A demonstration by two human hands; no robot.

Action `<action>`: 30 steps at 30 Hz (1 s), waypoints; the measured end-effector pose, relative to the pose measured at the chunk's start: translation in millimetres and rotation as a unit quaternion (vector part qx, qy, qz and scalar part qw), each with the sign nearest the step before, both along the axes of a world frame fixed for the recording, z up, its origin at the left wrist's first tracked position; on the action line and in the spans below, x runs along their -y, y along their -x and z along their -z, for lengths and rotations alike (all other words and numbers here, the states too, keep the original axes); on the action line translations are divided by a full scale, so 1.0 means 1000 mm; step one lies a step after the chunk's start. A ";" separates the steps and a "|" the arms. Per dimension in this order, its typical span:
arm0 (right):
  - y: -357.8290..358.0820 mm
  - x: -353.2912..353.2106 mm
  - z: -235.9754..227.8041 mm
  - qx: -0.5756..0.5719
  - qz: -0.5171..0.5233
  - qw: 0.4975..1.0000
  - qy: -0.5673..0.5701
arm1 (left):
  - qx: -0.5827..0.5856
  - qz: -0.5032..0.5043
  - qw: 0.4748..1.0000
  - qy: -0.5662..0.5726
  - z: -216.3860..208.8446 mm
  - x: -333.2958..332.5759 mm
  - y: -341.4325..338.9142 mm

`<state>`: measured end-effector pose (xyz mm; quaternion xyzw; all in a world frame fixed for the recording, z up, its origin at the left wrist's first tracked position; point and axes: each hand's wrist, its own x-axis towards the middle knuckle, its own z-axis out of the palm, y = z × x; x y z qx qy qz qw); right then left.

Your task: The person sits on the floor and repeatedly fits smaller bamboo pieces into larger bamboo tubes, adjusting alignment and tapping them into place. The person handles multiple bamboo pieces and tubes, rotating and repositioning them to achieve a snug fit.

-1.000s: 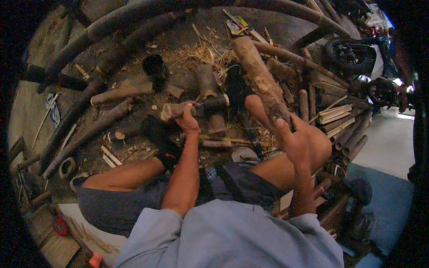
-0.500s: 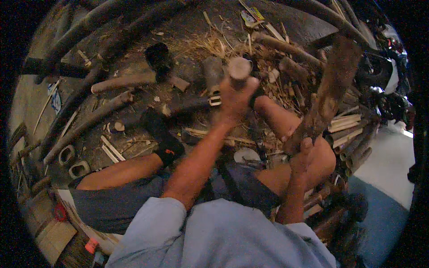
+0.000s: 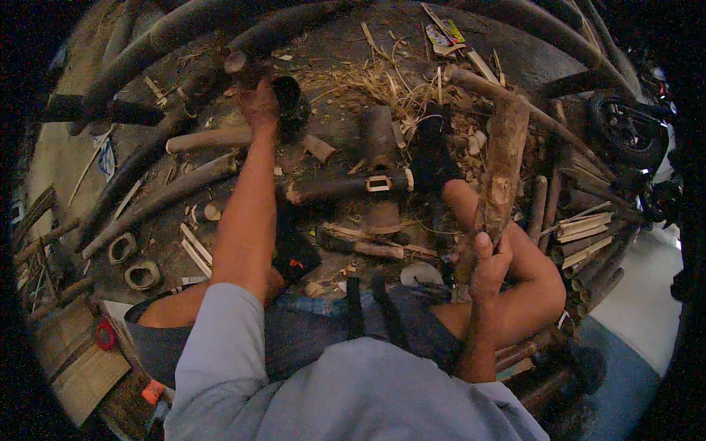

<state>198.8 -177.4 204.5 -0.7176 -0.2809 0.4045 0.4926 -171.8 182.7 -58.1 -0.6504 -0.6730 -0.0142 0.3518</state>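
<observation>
My left hand (image 3: 259, 106) reaches to the far left, closed around a short round piece of wood (image 3: 236, 62) with a pale cut end. Beside that hand stands a dark, round, cup-like object (image 3: 291, 103). My right hand (image 3: 489, 268) grips the narrow lower end of a thick wooden club (image 3: 504, 151), held upright over my right leg. Between my legs lies a dark bamboo-like tube (image 3: 331, 187) with a rectangular slot, pale at its edges. Behind it is a short upright wooden block (image 3: 381, 132).
Cut poles (image 3: 165, 176) and long curved pipes (image 3: 184, 33) lie across the ground. Wood shavings (image 3: 382, 81) are scattered ahead. Split sticks (image 3: 585, 226) and bamboo tubes are stacked at right, near a motorcycle wheel (image 3: 625, 128). Two hollow rings (image 3: 142, 275) lie at left.
My left hand has moved from the middle to the far left with the round wood piece, uncovering the slotted tube. The club in my right hand has swung left, more upright.
</observation>
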 end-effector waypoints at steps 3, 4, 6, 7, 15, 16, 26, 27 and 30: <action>0.011 -0.029 -0.025 0.160 -0.058 0.981 -0.091 | 0.630 0.218 0.742 -0.072 0.012 0.010 -0.013; 0.017 -0.037 -0.041 0.233 -0.094 0.959 -0.128 | 0.597 0.222 0.764 -0.106 0.006 0.015 -0.019; 0.031 -0.047 -0.075 0.262 -0.107 0.955 -0.093 | 0.575 0.243 0.770 -0.134 -0.018 0.027 -0.029; 0.040 -0.047 -0.090 0.269 -0.097 0.955 -0.078 | 0.587 0.259 0.756 -0.128 -0.035 0.032 -0.033; 0.029 -0.011 -0.052 0.097 -0.015 0.994 -0.056 | 0.673 0.358 0.647 -0.021 -0.157 0.111 -0.156; 0.023 -0.002 -0.042 0.087 0.007 0.994 -0.072 | 0.646 0.389 0.657 0.019 -0.161 0.130 -0.179; 0.020 0.059 -0.029 -0.040 0.080 0.993 -0.083 | 0.609 0.442 0.597 0.277 -0.170 0.270 -0.262; 0.018 0.059 -0.027 -0.042 0.085 0.993 -0.074 | 0.615 0.442 0.594 0.272 -0.170 0.270 -0.262; 0.014 0.060 -0.017 -0.020 0.086 0.994 -0.058 | 0.607 0.441 0.601 0.275 -0.168 0.263 -0.258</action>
